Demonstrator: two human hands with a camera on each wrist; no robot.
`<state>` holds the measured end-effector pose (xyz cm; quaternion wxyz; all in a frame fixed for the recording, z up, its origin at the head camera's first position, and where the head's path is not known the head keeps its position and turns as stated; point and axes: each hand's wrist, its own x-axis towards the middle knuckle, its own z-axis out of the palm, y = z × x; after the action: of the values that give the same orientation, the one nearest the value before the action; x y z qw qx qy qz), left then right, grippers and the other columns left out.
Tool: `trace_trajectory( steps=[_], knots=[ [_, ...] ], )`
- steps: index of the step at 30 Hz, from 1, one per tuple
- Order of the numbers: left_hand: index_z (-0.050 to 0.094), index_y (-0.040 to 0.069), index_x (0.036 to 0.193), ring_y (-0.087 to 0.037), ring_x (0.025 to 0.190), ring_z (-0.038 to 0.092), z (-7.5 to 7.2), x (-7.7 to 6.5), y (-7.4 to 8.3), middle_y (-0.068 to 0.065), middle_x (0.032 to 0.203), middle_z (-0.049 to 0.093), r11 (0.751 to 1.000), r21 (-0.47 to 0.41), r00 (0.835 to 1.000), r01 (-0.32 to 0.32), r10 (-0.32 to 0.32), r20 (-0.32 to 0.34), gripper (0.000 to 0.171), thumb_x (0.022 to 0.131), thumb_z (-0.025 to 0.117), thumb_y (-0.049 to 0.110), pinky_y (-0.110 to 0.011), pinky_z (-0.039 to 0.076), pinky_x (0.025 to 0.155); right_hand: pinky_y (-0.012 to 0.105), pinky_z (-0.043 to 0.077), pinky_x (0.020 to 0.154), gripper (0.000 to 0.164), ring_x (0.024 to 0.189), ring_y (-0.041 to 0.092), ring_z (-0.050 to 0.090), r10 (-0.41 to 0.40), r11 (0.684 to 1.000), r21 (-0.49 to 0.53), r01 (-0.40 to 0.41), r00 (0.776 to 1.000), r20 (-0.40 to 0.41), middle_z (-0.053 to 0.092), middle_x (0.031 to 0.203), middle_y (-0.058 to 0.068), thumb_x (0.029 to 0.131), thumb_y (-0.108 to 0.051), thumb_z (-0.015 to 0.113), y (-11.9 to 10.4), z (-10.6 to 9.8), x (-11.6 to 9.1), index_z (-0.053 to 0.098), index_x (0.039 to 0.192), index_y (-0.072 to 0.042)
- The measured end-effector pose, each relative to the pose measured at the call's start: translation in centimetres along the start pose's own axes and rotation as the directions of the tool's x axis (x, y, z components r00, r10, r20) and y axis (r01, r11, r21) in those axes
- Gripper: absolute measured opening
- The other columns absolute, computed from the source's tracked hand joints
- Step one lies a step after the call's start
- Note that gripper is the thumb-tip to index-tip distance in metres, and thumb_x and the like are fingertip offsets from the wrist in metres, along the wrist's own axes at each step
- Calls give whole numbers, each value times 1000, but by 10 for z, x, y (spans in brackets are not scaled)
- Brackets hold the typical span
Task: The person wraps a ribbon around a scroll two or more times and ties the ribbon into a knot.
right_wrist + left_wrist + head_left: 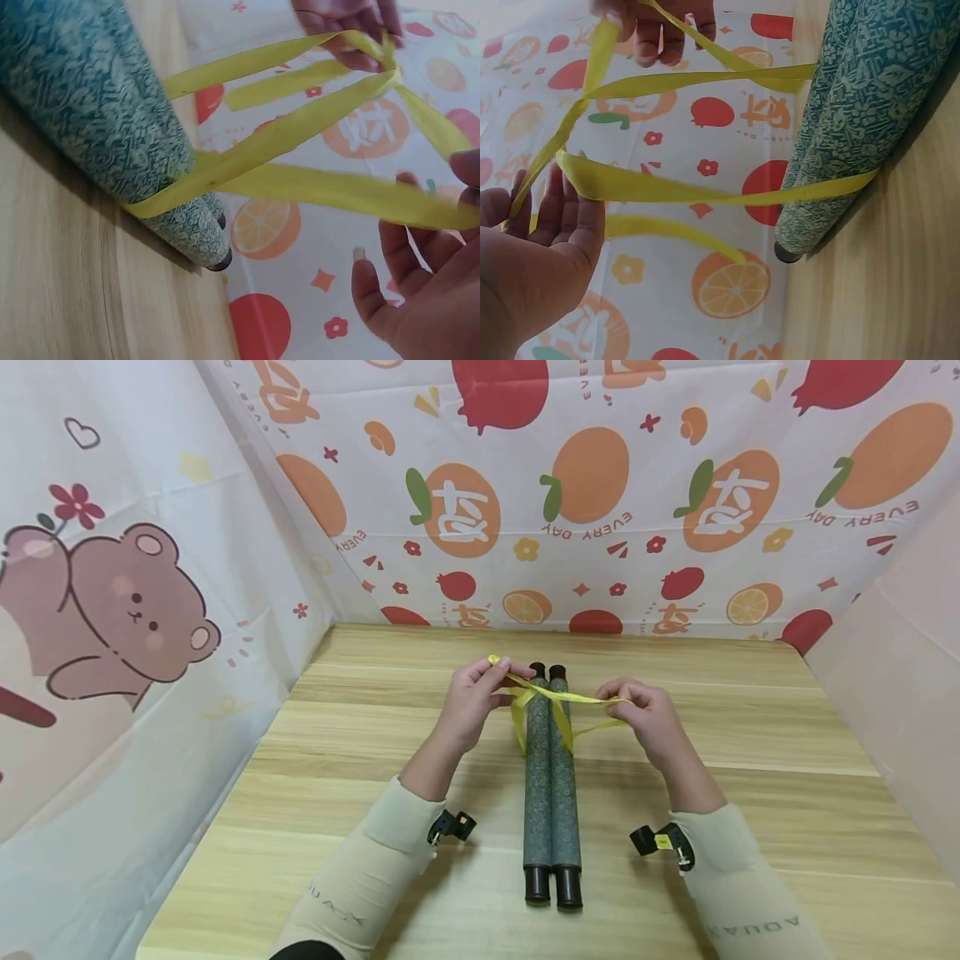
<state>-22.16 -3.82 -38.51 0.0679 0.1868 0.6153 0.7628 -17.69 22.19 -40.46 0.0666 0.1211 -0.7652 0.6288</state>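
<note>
Two scrolls [538, 785] covered in green-blue patterned cloth, with dark end knobs [568, 893], lie side by side on the table. A yellow ribbon [573, 697] passes around both near their far ends, and its strands cross above them. On the left, my left hand [471, 703] pinches one length of ribbon between thumb and fingers. My right hand [649, 717] pinches another length to the right, thumb against index finger. Both hands are raised over the scrolls' far half. In the right wrist view, strands meet at a crossing [391, 79] close to the left hand.
The wooden table [315, 827] extends on both sides of the scrolls. A fruit-print cloth [525, 568] hangs behind its far edge, and a bear-print cloth [135, 602] hangs at the left. Each sleeved forearm carries a small wrist camera [453, 827].
</note>
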Motion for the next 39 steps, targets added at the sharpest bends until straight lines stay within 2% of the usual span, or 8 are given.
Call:
trace_trajectory(
  steps=[4,10,13,21,25,29,34,39],
  knots=[
    [65,-8,107,-23,98,67,-3,-1,-4,-20,110,70,997,-75,1000,-27,27,-3,38,104,52,27,-43,57,86,34,46,94,26,117,22,57,-21,950,312,22,1000,-7,71,113,1,88,10,41,1,-3,0,41,64,-2],
    [69,1,100,-21,97,70,-4,-3,-6,-6,102,74,977,-208,999,-37,38,1,34,105,49,28,-52,51,94,43,44,104,38,122,29,59,-74,713,699,50,997,4,73,115,10,95,6,28,2,-9,-2,41,62,-7],
    [69,3,98,-22,97,70,-4,-5,-7,-7,101,74,966,-258,999,-36,35,-9,34,106,46,27,-49,52,94,46,46,104,41,119,32,62,-92,630,775,45,996,17,73,111,15,99,3,25,3,-12,-3,39,62,-7],
    [59,8,90,-24,98,72,-6,-7,-11,-9,96,76,886,-463,999,-39,24,-39,36,109,33,25,-42,55,91,46,48,102,45,93,33,71,-125,494,869,40,992,25,64,72,11,107,-5,22,10,-13,-4,50,72,-5],
    [55,10,84,-22,87,73,-8,-8,-14,-5,79,72,844,-535,999,-29,3,-49,41,110,28,27,-42,56,88,41,50,93,41,66,23,54,-129,492,871,5,989,67,42,66,6,108,-9,19,14,-13,-6,38,72,-9],
    [52,14,83,-14,61,59,-12,-8,-16,1,61,50,832,-555,996,-11,-40,-80,38,109,30,30,-36,55,78,33,44,74,39,61,21,28,-115,518,855,-11,990,82,26,68,5,109,-11,20,21,-15,-9,31,71,-11],
    [50,17,83,-9,51,35,-21,-7,-21,4,57,35,855,-518,986,19,-103,-134,35,109,30,29,-25,40,57,32,19,60,41,59,21,19,-64,570,821,-27,995,77,23,66,6,108,-7,22,30,-19,-11,30,68,-11],
    [49,16,83,-8,50,31,-33,-5,-29,5,57,34,881,-472,978,29,-123,-169,34,109,31,28,-21,29,51,30,15,57,42,59,20,17,32,623,779,-71,997,65,35,62,3,107,-2,27,41,-24,-15,36,66,-10]
  ],
)
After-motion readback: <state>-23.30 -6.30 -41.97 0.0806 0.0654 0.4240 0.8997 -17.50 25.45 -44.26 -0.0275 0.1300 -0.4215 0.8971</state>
